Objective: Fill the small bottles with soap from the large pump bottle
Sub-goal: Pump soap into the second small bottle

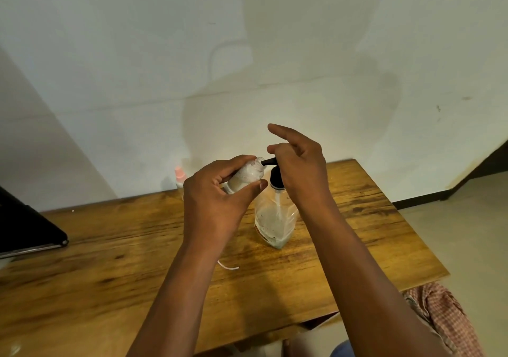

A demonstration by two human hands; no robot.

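The left hand [217,200] grips a small clear plastic bottle [246,176], fingers and thumb curled round its body, and holds it tilted so that its open neck meets the black spout of the large clear pump bottle [276,219]. That large bottle stands upright on the brown wooden table [371,219], and only a shallow layer of pale speckled soap shows at its bottom. The right hand [298,169] rests over the black pump head, its lower fingers curled about it and the forefinger raised straight and free.

The small bottle looks largely full of whitish soap (its lower end is hidden behind the left hand, so the exact level cannot be read). By my judgement this bottle is near done and will soon want capping; no cap for it is plainly visible. A second small bottle with a pink cap [180,176] stands near the table's far edge, half hidden behind the left hand; whether it is filled cannot be told.
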